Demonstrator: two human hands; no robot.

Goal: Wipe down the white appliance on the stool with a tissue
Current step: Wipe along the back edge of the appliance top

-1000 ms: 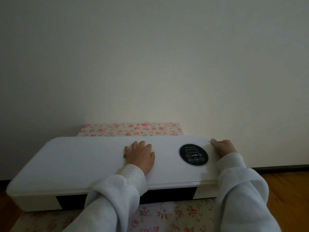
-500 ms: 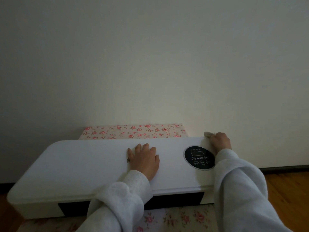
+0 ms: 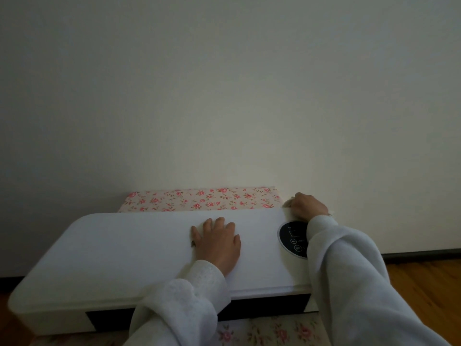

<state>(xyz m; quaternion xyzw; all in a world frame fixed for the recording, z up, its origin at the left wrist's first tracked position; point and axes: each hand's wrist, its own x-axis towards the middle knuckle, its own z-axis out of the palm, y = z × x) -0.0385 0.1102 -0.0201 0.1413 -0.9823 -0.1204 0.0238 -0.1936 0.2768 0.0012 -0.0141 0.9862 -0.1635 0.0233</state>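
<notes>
Left hand [image 3: 217, 243] lies flat, fingers spread, on the white appliance [image 3: 124, 255]; right hand [image 3: 308, 207], at two o'clock, clenches a tissue [image 3: 288, 204] against its far corner.

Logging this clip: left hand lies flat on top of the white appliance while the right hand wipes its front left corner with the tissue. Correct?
Not quite. In the head view the right hand works the tissue at the far right corner of the white appliance, beyond the round control panel. The left hand does lie flat on top.

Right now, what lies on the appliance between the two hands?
Head view: between left hand and right hand, bare white appliance top, then the round black control panel.
</notes>
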